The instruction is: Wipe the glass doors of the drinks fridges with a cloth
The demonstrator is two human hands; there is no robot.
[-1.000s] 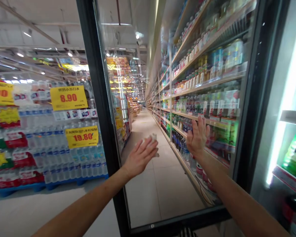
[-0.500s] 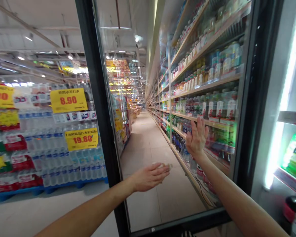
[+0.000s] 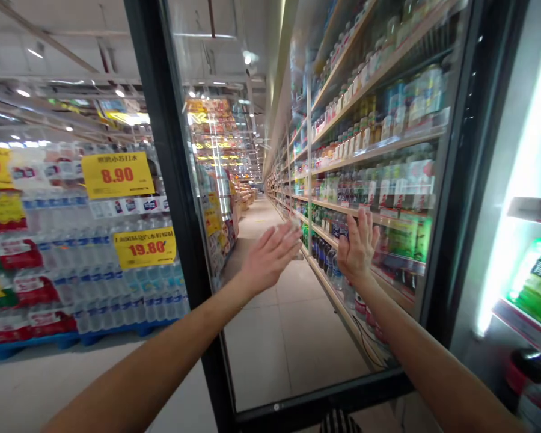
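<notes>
My left hand (image 3: 271, 257) is pressed flat against the glass (image 3: 261, 337) of an open cooler door, its fingers stretched up and to the right. A pale wad (image 3: 296, 224) that looks like a cloth or tissue shows at its fingertips; most of it is hidden under the hand. Further right, my right hand (image 3: 359, 245) rests on the same pane with fingers spread and nothing in it. The door has a dark frame (image 3: 162, 180). Mirrored in the glass, or seen through it, are shelves of bottles and a long aisle.
Stacked packs of bottled water (image 3: 121, 300) stand at left on a blue pallet (image 3: 67, 341), with yellow price signs (image 3: 118, 174) above. At right is the lit cooler interior, holding a green package (image 3: 538, 273) and dark bottles (image 3: 529, 370). A striped item (image 3: 339, 423) shows below the door.
My left hand has moved up the glass, from low on the pane to about the height of my right hand. My right hand stays nearly in place. The view has shifted slightly.
</notes>
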